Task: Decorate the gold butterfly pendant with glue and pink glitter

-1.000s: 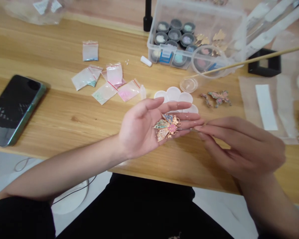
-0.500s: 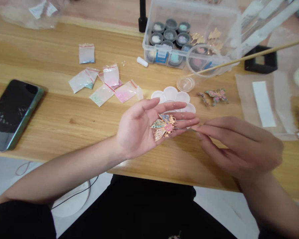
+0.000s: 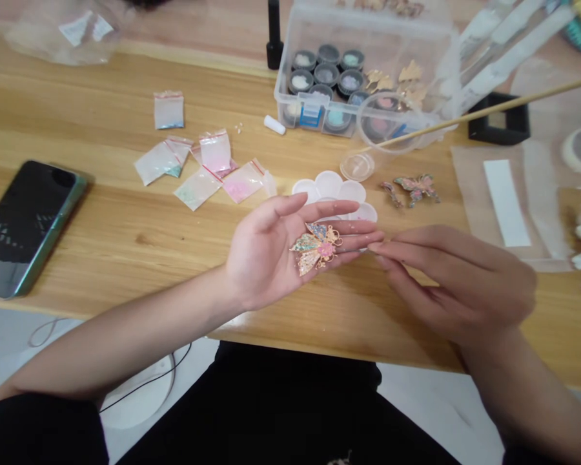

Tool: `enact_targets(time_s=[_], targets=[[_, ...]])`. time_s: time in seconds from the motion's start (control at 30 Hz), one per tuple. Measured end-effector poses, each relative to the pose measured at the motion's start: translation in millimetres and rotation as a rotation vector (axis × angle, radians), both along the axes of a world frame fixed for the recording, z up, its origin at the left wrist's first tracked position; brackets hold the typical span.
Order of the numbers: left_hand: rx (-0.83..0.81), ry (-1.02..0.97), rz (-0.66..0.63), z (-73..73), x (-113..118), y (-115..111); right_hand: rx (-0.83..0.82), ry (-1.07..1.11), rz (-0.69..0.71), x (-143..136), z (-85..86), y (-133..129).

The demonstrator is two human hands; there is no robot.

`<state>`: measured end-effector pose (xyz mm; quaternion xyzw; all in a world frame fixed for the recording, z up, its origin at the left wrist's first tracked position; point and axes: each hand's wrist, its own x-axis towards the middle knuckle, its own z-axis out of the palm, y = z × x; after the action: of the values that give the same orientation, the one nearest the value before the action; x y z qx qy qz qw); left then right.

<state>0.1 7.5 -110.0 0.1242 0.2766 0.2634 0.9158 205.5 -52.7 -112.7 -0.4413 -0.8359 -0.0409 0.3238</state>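
Note:
My left hand is palm up with its fingers stretched out, carrying a gold-edged butterfly ornament across the palm and finger bases. Blue, green and whitish wings surround a pink flower on the ornament. My right hand is pinched closed beside the left fingertips, touching or nearly touching them. What it pinches, if anything, is too small to make out. Behind the left fingers sits a white flower-shaped palette, partly covered. Another coloured butterfly ornament lies on the table to its right.
Small zip bags of coloured bits and a phone lie left. A clear box with small black pots and gold pieces stands behind. A wooden stick slants over a clear cup. A white strip lies right.
My right hand has shifted slightly left, with its pinch still by the left fingertips. The view has moved a little; the butterfly ornament stays on my left palm.

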Motion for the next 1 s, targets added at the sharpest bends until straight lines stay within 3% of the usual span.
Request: enact_targets(time_s=[1.0], targets=[[-0.032, 0.015, 0.028, 2.2, 0.8, -0.9, -0.015, -0.055, 0.027, 0.8, 4.9, 1.5]])
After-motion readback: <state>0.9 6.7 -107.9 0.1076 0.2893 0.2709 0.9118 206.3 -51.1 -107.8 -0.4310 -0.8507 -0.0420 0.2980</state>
